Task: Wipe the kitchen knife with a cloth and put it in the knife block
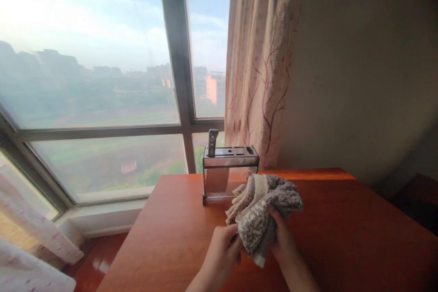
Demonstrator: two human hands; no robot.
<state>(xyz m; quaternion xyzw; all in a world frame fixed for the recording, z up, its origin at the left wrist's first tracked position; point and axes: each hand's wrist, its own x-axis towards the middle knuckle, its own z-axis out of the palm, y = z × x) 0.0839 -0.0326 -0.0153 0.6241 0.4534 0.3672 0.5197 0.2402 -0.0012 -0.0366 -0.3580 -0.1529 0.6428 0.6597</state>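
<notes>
A bunched grey-and-cream towel [262, 212] is held up over the table, its folds hanging loose. My right hand [281, 232] grips it from the right, thumb pressed on the cloth. My left hand [223, 247] is closed at the towel's lower left edge. A small dark bit shows between its fingers, but what it holds is mostly hidden. Just behind the towel stands a clear-sided knife block [215, 180] with a dark frame. One knife [212, 141] sits upright in it, its handle sticking out of the top and its blade visible through the side.
The reddish-brown wooden table [164, 223] reaches to the window [102, 100] and the wall [359, 77]. A patterned curtain [262, 54] hangs behind the knife block. Another pale curtain [30, 237] is at the lower left, beside the window sill [106, 214].
</notes>
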